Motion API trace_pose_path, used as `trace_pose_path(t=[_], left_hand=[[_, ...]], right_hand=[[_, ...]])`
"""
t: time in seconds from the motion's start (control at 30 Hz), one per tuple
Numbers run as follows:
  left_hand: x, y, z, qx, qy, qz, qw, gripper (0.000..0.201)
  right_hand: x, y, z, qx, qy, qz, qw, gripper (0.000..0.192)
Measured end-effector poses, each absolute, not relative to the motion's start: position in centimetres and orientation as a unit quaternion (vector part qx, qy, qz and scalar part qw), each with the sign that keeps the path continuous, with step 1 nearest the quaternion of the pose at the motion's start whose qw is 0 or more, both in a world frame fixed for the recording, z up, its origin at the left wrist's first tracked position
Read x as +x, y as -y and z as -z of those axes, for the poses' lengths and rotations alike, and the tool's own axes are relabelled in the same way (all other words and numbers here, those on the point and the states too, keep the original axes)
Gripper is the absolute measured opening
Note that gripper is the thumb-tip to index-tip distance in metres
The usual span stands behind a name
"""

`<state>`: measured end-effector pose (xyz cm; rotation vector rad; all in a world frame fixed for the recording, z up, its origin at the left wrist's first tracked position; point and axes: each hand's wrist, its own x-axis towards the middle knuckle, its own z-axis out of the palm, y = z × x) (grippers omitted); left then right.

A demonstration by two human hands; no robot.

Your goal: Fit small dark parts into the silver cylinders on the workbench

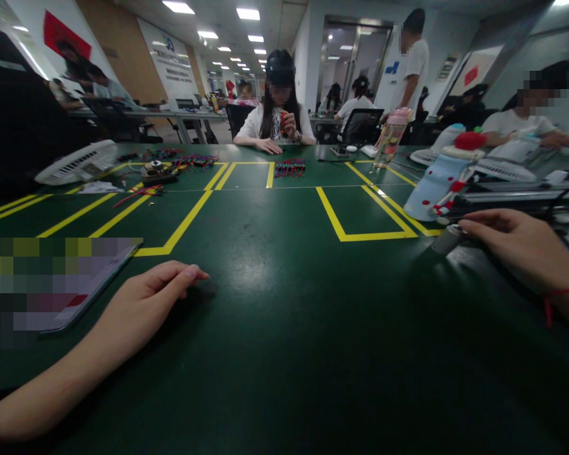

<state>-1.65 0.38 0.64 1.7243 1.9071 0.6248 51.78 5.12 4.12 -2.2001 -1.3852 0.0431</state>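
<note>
My right hand [509,235] is at the right side of the table, thumb and fingertips closed on the top end of a small grey metal cylinder [447,240]. The cylinder is tilted, close to the green tabletop; whether it touches is hard to tell. My left hand [164,285] rests on the table left of the middle. Its fingers are curled in with the thumb against the index finger, and nothing shows between them. Beside that hand lies a tablet [102,291], its screen partly blurred.
A blue bottle with a red top [429,183] stands just beyond my right hand. Yellow tape lines [374,237] mark the green table [284,354]. Bundles of coloured wires [290,167], a white fan [78,163] and a clear bottle [389,142] lie farther back. A person [275,120] sits opposite.
</note>
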Motion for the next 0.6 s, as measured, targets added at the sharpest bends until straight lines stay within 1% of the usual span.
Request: trace_pose_path(t=[0.13,0.37,0.43,0.53,0.6], left_hand=[[-1.7,-0.4,-0.5,0.625,-0.702,-0.232,0.25,0.045],[-1.7,-0.6,-0.4,0.628,-0.699,-0.233,0.25,0.044],[-1.9,-0.7,-0.3,0.631,-0.697,-0.231,0.252,0.044],[-2.3,-0.7,0.0,0.634,-0.694,-0.231,0.251,0.046],[-2.4,-0.7,0.1,0.635,-0.693,-0.231,0.249,0.047]], right_hand=[[51.4,-5.1,-4.2,-0.839,0.479,-0.019,0.258,0.032],[51.5,-5.1,-3.9,-0.834,0.475,-0.025,0.278,0.032],[52.1,-5.3,-3.6,-0.825,0.491,-0.04,0.278,0.04],[53.3,-5.6,-3.0,-0.799,0.533,-0.057,0.274,0.061],[53.9,-5.8,-2.7,-0.793,0.547,-0.05,0.263,0.067]])
